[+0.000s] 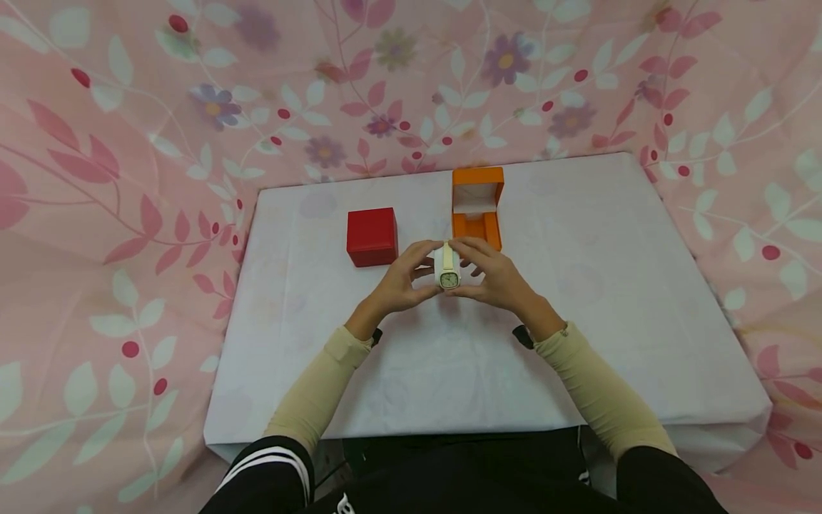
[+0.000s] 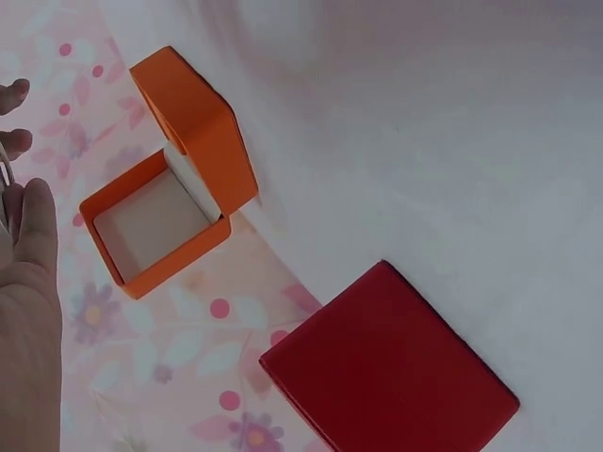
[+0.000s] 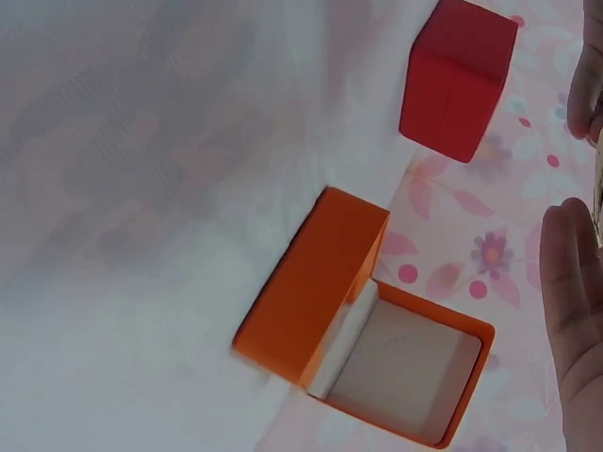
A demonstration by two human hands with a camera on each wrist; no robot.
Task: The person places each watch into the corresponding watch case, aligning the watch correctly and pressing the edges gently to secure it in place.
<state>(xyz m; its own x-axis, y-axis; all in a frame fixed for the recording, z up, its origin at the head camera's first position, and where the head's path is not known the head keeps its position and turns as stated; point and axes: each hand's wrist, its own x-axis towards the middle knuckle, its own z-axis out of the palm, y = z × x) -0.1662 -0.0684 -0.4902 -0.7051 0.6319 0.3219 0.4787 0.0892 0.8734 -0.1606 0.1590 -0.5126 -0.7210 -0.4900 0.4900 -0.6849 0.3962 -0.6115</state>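
Observation:
Both hands hold a wristwatch [image 1: 449, 279] with a pale yellow strap and squarish dial, wrapped around a white cushion. My left hand [image 1: 403, 281] grips its left side, fingers at the top end and thumb by the dial. On the opposite side my right hand [image 1: 499, 283] grips it the same way. Just beyond the right hand, an orange watch box [image 1: 478, 177] stands with its lid raised and a pale lining inside. A closed red box [image 1: 372, 237] sits beyond the left hand. The wrist views catch only parts of the hands at the frame edges.
A white cloth [image 1: 610, 343] covers the table. Pink floral fabric [image 1: 411, 86] hangs behind it and along both sides. The table's near edge [image 1: 449, 434] runs close to the person's body.

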